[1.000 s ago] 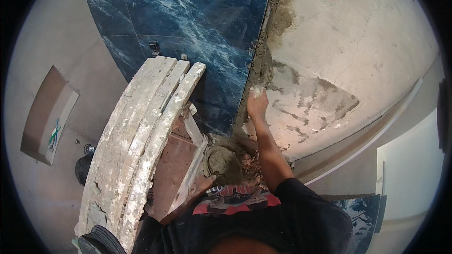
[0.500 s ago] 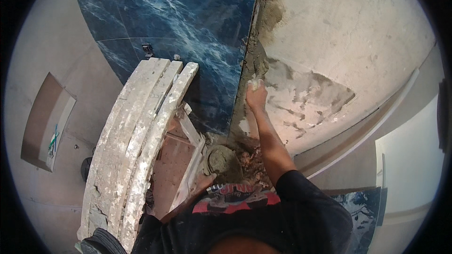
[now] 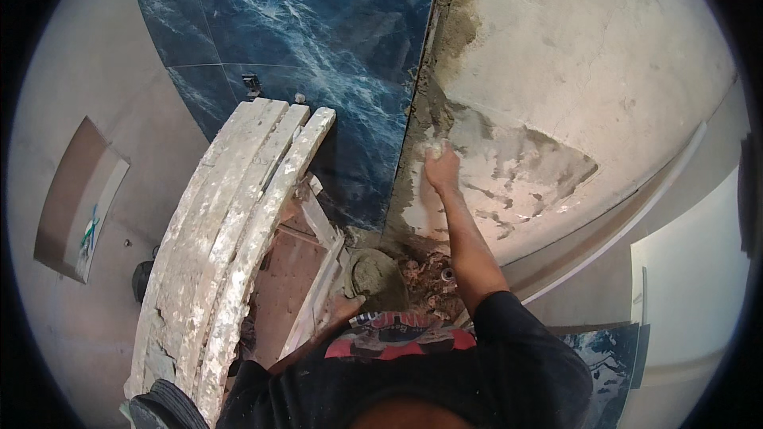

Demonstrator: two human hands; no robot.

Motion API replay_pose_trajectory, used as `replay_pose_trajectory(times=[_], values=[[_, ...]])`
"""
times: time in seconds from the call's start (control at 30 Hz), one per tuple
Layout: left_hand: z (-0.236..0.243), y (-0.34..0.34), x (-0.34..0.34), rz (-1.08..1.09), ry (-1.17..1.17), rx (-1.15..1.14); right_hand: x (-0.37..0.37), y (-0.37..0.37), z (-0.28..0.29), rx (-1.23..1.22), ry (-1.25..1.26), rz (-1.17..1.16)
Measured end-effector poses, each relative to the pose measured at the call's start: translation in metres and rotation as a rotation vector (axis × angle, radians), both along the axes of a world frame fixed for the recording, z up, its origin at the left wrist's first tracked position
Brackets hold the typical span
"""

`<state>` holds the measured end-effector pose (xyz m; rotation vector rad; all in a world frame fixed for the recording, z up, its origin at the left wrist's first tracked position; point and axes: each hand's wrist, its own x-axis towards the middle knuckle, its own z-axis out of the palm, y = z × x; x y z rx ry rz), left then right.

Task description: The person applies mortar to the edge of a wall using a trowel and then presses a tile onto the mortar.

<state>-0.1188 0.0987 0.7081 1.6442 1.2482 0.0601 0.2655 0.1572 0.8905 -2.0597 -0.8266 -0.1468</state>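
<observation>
My right hand (image 3: pixel 442 165), arm stretched forward, is closed round the pale, mortar-caked handle of what looks like a trowel (image 3: pixel 435 144). Its blade is hard to tell from the grey mortar strip (image 3: pixel 429 103) beside the blue marbled tiles (image 3: pixel 350 40). A damp, smeared patch (image 3: pixel 532 163) marks the pale plaster right of that hand. Close to my body, my left hand (image 3: pixel 346 305) grips the edge of a round container (image 3: pixel 350 270) filled with wet grey mortar (image 3: pixel 377 274). Most of its fingers are hidden.
A plank bench (image 3: pixel 230 214), spattered white, stands at my left, its frame close to my left arm. Reddish rubble (image 3: pixel 429 274) lies beyond my body. Another blue marbled tile (image 3: pixel 600 361) is at lower right. A recess (image 3: pixel 79 199) opens in the left wall.
My right hand has shifted slightly right and nearer to me, away from the tile edge. My left hand and the mortar container stay nearly in place.
</observation>
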Motion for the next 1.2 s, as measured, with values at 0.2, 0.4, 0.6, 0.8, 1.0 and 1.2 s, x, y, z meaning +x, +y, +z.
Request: replay_pose_trajectory(times=[0.2, 0.4, 0.6, 0.8, 1.0, 1.2], values=[[-0.018, 0.000, -0.002, 0.009, -0.008, -0.024, 0.019, -0.019, -0.028, 0.086, 0.011, -0.035], [-0.002, -0.004, -0.008, 0.043, -0.201, -0.027, -0.005, -0.063, -0.030, 0.135, -0.091, 0.128], [-0.015, 0.004, -0.014, 0.018, -0.410, -0.122, -0.036, -0.124, -0.104, -0.380, 0.010, 0.325], [-0.024, 0.019, -0.022, -0.040, -0.319, -0.187, -0.076, -0.177, -0.118, -0.817, 0.075, 0.409], [0.010, 0.006, -0.019, -0.039, -0.380, -0.249, -0.076, -0.203, -0.106, -0.622, 0.261, 0.270], [0.030, 0.036, 0.022, -0.042, -0.394, -0.258, -0.078, -0.209, -0.112, -0.694, 0.296, 0.365]])
